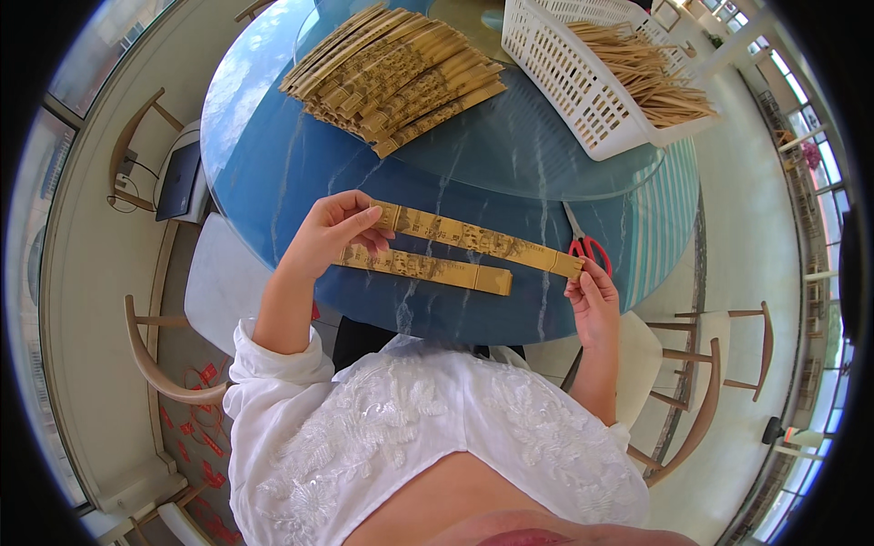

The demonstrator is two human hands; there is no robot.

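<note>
Stretched between my two hands is a long, narrow gold chopstick sleeve point(473, 237) with dark printed pictures. My left hand point(330, 238) pinches its left end between thumb and fingers. Its right end is gripped by my right hand point(594, 296), lower than the left end, so the sleeve slants. Just below it, a second gold sleeve point(428, 267) lies on the blue table point(382, 309), its left end partly hidden by my left hand. Red-handled scissors point(590, 250) rest close to my right hand.
A fanned pile of gold sleeves point(391, 77) lies at the far left on the glass turntable point(510, 155). A white slotted basket point(583, 96) full of thin wooden chopsticks point(642, 68) stands at the far right. Chairs point(687, 419) surround the round table.
</note>
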